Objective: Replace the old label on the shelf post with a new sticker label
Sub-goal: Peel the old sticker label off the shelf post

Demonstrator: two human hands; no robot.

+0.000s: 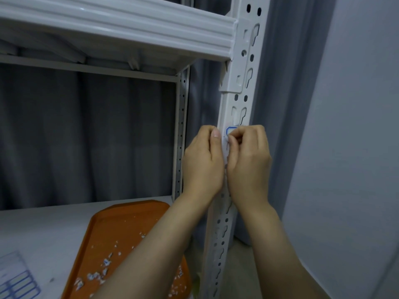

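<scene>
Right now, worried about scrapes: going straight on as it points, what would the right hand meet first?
The blue-edged label on the shelf post; the right hand seems to pinch its edge.

Nothing legible here: the blue-bordered label (230, 131) on the shelf post (243, 83) shows a blank corner, and the sticker sheet (16, 281) near the shelf's (43, 225) front edge carries only empty blue frames.

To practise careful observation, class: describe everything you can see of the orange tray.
The tray is orange, looks like plastic, and is flat with a low raised rim and rounded corners. It lies flat on the white shelf. Small white and blue paper scraps are scattered over it. The left forearm crosses in front and hides part of it.
</scene>
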